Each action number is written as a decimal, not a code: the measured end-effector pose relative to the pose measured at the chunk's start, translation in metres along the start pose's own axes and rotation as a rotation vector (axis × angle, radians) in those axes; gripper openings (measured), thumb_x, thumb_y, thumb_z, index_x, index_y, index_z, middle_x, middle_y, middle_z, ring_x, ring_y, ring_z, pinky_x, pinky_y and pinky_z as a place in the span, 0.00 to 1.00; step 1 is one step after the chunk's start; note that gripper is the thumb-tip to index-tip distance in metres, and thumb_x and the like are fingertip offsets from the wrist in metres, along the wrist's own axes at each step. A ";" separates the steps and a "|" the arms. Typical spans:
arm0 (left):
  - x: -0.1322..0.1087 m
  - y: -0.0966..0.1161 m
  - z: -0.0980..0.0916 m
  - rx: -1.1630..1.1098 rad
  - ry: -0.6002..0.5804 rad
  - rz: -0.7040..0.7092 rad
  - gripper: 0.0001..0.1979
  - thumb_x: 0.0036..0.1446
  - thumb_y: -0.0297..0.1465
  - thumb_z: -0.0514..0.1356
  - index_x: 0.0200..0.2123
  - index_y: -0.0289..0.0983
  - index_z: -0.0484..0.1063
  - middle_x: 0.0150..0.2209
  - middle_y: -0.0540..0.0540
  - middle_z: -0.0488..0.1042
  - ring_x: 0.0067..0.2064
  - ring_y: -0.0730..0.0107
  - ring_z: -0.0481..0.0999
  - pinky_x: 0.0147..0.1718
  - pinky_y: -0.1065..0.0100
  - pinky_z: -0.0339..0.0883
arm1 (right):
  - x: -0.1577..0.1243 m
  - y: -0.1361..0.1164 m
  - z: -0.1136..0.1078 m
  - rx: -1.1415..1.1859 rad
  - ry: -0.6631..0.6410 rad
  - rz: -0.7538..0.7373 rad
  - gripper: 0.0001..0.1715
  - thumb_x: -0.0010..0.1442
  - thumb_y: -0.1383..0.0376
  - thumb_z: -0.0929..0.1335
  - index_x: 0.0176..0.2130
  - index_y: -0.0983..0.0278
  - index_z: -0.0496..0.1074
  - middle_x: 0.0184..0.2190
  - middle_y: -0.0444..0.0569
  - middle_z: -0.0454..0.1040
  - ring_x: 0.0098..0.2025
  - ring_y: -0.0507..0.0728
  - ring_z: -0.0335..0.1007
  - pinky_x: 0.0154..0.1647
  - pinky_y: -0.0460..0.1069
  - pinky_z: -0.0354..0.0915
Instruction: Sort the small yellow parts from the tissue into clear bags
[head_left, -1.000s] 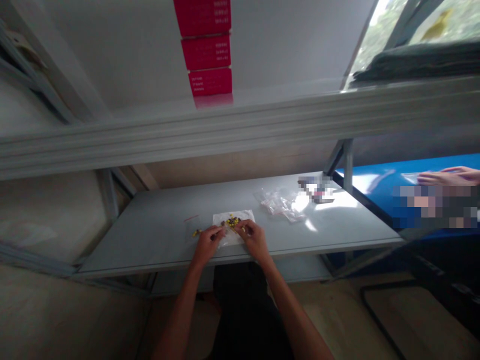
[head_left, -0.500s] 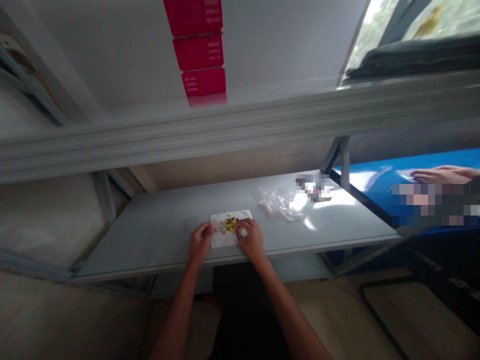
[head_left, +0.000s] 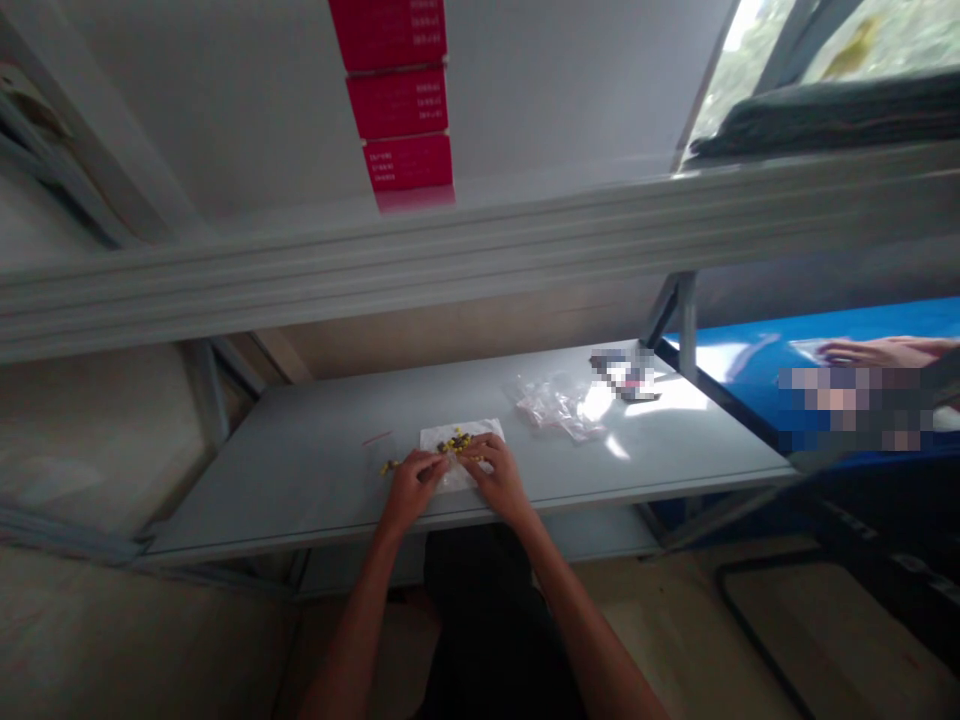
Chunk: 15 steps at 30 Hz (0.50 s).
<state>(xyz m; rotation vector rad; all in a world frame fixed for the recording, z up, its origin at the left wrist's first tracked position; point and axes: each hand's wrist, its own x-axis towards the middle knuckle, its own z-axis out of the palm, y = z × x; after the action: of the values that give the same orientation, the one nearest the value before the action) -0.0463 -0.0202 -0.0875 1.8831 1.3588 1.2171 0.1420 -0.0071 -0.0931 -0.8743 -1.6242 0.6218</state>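
Note:
Small yellow and black pieces [head_left: 459, 440] lie heaped on a white sheet [head_left: 454, 484] near the table's front edge. My left hand [head_left: 414, 486] is over the sheet's left side, thumb and fingers closed together. From the right, my right hand [head_left: 496, 476] reaches over the sheet's right part with bent fingers pinched at the near side of the heap. The fingertips of both hands nearly meet; whatever is between them is too small to make out. Left of my left hand, a few yellow pieces [head_left: 388, 467] lie by a clear bag with a red strip [head_left: 377, 439].
Crumpled clear plastic bags [head_left: 559, 408] lie right of the sheet on the grey table [head_left: 300, 450]. A pixelated object [head_left: 626, 375] is at the far right corner. Overhead runs a shelf with red boxes [head_left: 409, 160]. Another person's hand [head_left: 877, 352] rests over a blue table [head_left: 739, 345].
My left hand has moved right, closer to my right hand. A few yellow pieces now show left of it. My right hand has shifted slightly left.

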 end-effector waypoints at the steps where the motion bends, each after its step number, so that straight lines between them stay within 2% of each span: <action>1: 0.000 0.000 0.000 0.002 -0.014 0.014 0.15 0.62 0.42 0.61 0.38 0.39 0.82 0.38 0.43 0.81 0.42 0.62 0.78 0.47 0.63 0.69 | 0.000 -0.002 0.000 0.005 -0.038 -0.027 0.09 0.65 0.60 0.69 0.38 0.60 0.79 0.40 0.51 0.75 0.46 0.58 0.71 0.52 0.54 0.67; 4: 0.000 -0.001 -0.001 -0.007 0.001 -0.007 0.17 0.62 0.44 0.60 0.36 0.38 0.82 0.37 0.43 0.81 0.42 0.63 0.78 0.46 0.64 0.69 | 0.000 -0.009 0.000 0.015 -0.090 -0.055 0.12 0.68 0.59 0.66 0.41 0.59 0.80 0.42 0.51 0.76 0.49 0.58 0.70 0.54 0.54 0.65; 7: -0.001 -0.002 -0.004 -0.049 0.089 -0.090 0.19 0.62 0.46 0.59 0.35 0.37 0.82 0.37 0.43 0.81 0.40 0.63 0.78 0.43 0.66 0.68 | 0.000 -0.009 -0.003 0.004 0.029 0.026 0.18 0.72 0.59 0.62 0.44 0.62 0.79 0.42 0.52 0.76 0.47 0.57 0.71 0.51 0.52 0.66; 10: -0.002 -0.003 -0.007 -0.123 0.133 -0.153 0.20 0.63 0.46 0.58 0.37 0.36 0.81 0.36 0.44 0.80 0.40 0.63 0.77 0.41 0.67 0.67 | 0.011 -0.003 -0.005 -0.168 0.116 0.170 0.19 0.71 0.60 0.62 0.40 0.65 0.79 0.38 0.52 0.76 0.38 0.55 0.71 0.42 0.49 0.66; 12: -0.003 -0.003 -0.007 -0.180 0.143 -0.166 0.19 0.62 0.46 0.59 0.36 0.36 0.81 0.35 0.45 0.80 0.41 0.63 0.77 0.41 0.68 0.67 | 0.028 0.002 -0.003 -0.355 0.055 0.249 0.15 0.68 0.63 0.64 0.39 0.64 0.79 0.37 0.52 0.78 0.38 0.55 0.71 0.43 0.48 0.65; 15: -0.002 -0.002 -0.007 -0.258 0.169 -0.187 0.17 0.59 0.44 0.62 0.36 0.36 0.81 0.36 0.45 0.80 0.40 0.64 0.76 0.41 0.69 0.67 | 0.058 0.003 0.008 -0.635 -0.114 0.328 0.12 0.64 0.67 0.65 0.42 0.63 0.79 0.41 0.53 0.79 0.46 0.58 0.73 0.48 0.49 0.65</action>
<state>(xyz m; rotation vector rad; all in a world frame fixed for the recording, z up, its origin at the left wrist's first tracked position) -0.0537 -0.0220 -0.0868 1.4715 1.3562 1.4050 0.1296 0.0424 -0.0639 -1.6168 -1.8279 0.3756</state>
